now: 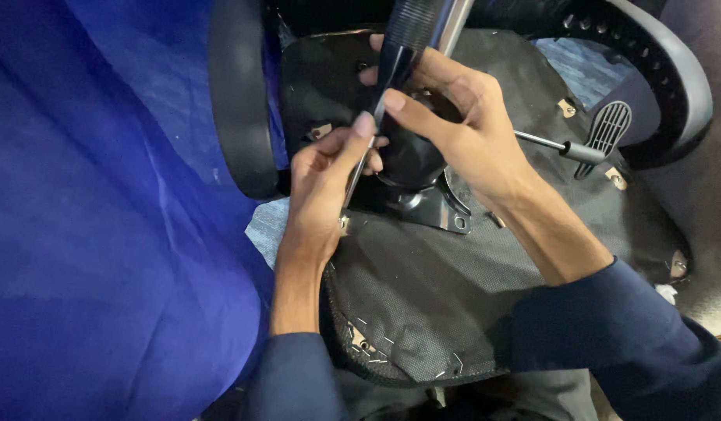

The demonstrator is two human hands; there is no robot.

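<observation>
Dark blue sleeves (625,335) frame the bottom of the view, reaching over the upturned chair seat (438,288), whose black mesh underside is stapled along its near edge. Further in, the left hand (321,195) has its grip closed around a thin metal rod (359,168), thumb and forefinger pinching it just beside the black metal mounting plate (426,204) bolted to the seat. The right hand (462,129) has its grip wrapped about the black gas cylinder column (411,39) where it meets the plate's housing. Beyond the right wrist, a lever with a ribbed black paddle (606,132) sticks out. Curved black armrests (239,101) flank the seat, and blue cloth (103,218) fills the left.
</observation>
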